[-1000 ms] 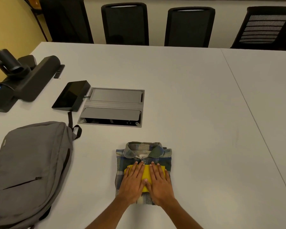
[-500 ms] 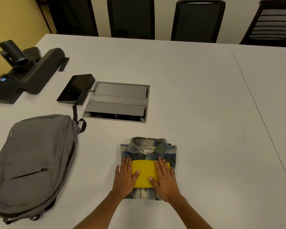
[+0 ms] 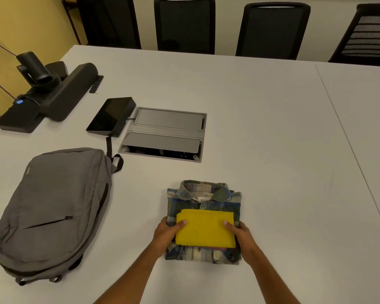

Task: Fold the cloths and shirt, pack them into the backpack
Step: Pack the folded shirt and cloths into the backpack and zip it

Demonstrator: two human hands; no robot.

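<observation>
Nearest the table's [image 3: 272, 139] front edge, the left hand [image 3: 166, 236] and right hand [image 3: 242, 240] clasp the folded plaid shirt [image 3: 203, 197] from its two sides: each thumb is curled over onto the yellow cloth [image 3: 205, 229] lying on the shirt, while the fingers wrap the shirt's side edges and are mostly hidden beneath. A strip of reddish fabric shows just under the yellow cloth's near edge; what it belongs to cannot be told. The yellow cloth's long axis runs left to right across the shirt's lower half. The shirt is folded into a near-square block, its collar pointing away from the person, its hem end closest to the front edge.

Left of the shirt, well apart from it, the grey backpack [image 3: 53, 207] lies flat, its long axis slanting away and rightward, top handle at the far end, zip pocket facing up. Bare tabletop separates the two. Right of the shirt the surface runs open to a seam in the table.

Beyond the shirt sits a recessed cable box [image 3: 165, 132], with a black touch panel [image 3: 111, 116] just beside its left end. Further left stands a conference camera unit [image 3: 46, 93]. Black chairs [image 3: 272, 29] line the far edge.
</observation>
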